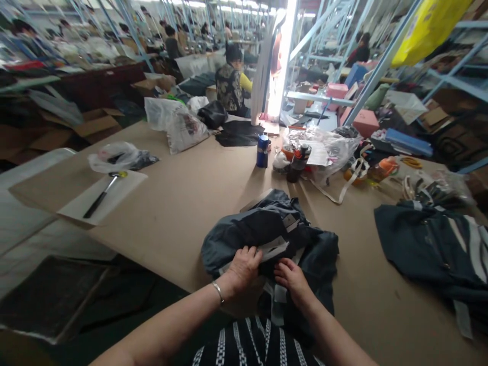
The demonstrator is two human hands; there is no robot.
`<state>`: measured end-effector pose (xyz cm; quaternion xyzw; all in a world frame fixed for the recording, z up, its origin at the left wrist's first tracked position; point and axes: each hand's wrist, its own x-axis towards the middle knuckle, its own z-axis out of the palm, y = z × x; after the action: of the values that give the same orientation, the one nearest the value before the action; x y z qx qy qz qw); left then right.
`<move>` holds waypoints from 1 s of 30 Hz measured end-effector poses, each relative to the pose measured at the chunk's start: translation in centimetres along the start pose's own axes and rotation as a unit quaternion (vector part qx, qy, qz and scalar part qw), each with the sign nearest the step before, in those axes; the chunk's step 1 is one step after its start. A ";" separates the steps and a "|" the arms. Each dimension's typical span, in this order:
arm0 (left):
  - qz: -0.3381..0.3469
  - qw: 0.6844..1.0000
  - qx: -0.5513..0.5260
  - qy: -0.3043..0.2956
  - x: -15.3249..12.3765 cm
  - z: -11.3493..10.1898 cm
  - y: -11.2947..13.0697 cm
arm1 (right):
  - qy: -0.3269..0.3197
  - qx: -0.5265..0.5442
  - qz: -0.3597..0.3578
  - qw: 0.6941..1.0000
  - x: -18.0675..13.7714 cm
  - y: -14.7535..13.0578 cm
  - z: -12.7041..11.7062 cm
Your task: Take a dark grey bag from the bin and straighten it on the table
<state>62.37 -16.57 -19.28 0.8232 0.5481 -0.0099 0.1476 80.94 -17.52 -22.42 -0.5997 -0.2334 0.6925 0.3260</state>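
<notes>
Gripping a pale strip on the dark garment [267, 229] at the near edge of the worktop [183, 203], the left hand [244, 264] was closed on the cloth while the right hand [292, 277] pinched a fold just beside it. The garment lay bunched and unfolded, so the handling appeared at an early stage. A second dark garment [430, 249] lay at three o'clock, a hammer [104, 190] at ten.
</notes>
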 end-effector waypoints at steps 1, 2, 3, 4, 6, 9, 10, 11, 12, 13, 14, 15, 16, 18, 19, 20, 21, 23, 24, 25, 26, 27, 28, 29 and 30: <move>-0.013 0.999 -0.042 -0.004 -0.1 -0.5 -0.2 | -0.005 0.006 -0.002 1.000 -0.1 -0.1 0.1; -0.030 0.996 -0.083 -0.004 -0.1 -1.1 -0.4 | -0.011 0.010 -0.003 1.000 -0.1 -0.2 0.3; -0.048 0.992 -0.114 0.000 -0.1 -1.6 -0.5 | -0.019 0.013 -0.004 1.000 -0.2 -0.2 0.6; -0.064 0.988 -0.138 0.012 0.0 -2.2 -0.7 | -0.030 0.017 -0.008 0.999 -0.4 -0.3 0.9; -0.081 0.977 -0.189 0.049 0.2 -3.4 -0.9 | -0.052 0.026 -0.024 0.998 -0.7 -0.6 1.9; -0.098 0.915 -0.387 0.060 0.5 -5.7 -0.5 | -0.053 0.040 -0.096 0.993 -1.3 -1.5 3.4; -0.110 0.879 -0.462 0.050 0.4 -6.5 -0.1 | -0.041 0.036 -0.138 0.989 -1.5 -2.0 3.8; -0.123 0.845 -0.519 0.035 0.3 -7.2 0.3 | -0.024 0.020 -0.186 0.982 -1.8 -2.5 4.0; -0.136 0.815 -0.562 0.020 0.2 -7.9 0.8 | -0.003 -0.011 -0.240 0.971 -2.2 -3.2 4.0; -0.146 0.792 -0.593 0.008 0.0 -8.5 1.2 | 0.022 -0.057 -0.302 0.951 -2.6 -3.9 3.9; -0.150 0.776 -0.612 -0.004 -0.1 -8.8 1.6 | 0.047 -0.119 -0.372 0.919 -3.1 -4.8 3.6; -0.148 0.771 -0.619 -0.015 -0.2 -9.0 1.8 | 0.068 -0.196 -0.443 0.872 -3.6 -5.8 3.3; -0.138 0.777 -0.614 -0.027 -0.2 -9.1 2.0 | 0.076 -0.284 -0.507 0.810 -4.2 -6.8 2.9; -0.090 0.812 -0.576 -0.042 0.0 -8.8 2.0 | 0.037 -0.459 -0.585 0.668 -5.1 -8.9 2.3; -0.062 0.832 -0.549 -0.050 0.2 -8.7 2.0 | -0.001 -0.532 -0.590 0.607 -5.3 -9.9 2.1; -0.038 0.850 -0.522 -0.061 0.4 -8.7 2.1 | -0.045 -0.590 -0.578 0.562 -5.5 -10.8 2.0; -0.021 0.865 -0.495 -0.074 0.5 -8.9 2.1 | -0.088 -0.633 -0.558 0.529 -5.5 -11.7 1.9; -0.013 0.901 -0.430 -0.054 0.3 -10.1 2.5 | -0.136 -0.686 -0.505 0.505 -5.3 -13.2 1.6; -0.014 0.922 -0.386 -0.005 -0.1 -11.2 2.8 | -0.135 -0.695 -0.476 0.521 -5.2 -14.0 1.3; -0.008 0.936 -0.345 0.069 -0.7 -12.5 3.1 | -0.116 -0.688 -0.452 0.557 -5.2 -14.8 0.9; 0.008 0.937 -0.311 0.162 -1.5 -13.8 3.4 | -0.080 -0.660 -0.433 0.609 -5.3 -15.7 0.3; 0.033 0.922 -0.291 0.254 -2.5 -15.2 3.7 | -0.035 -0.613 -0.420 0.669 -5.6 -16.6 -0.3; 0.064 0.899 -0.289 0.324 -3.5 -16.3 4.0 | 0.009 -0.552 -0.414 0.724 -5.9 -17.5 -1.1; 0.090 0.876 -0.305 0.364 -4.5 -17.2 4.3 | 0.044 -0.485 -0.414 0.769 -6.3 -18.2 -1.7; 0.105 0.861 -0.334 0.369 -5.4 -17.6 4.5 | 0.070 -0.422 -0.419 0.801 -6.7 -18.9 -2.3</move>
<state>61.78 -18.55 -0.41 0.7206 0.4434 0.4935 0.2012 86.93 -9.80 -4.75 -0.5685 -0.7077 0.2780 0.3141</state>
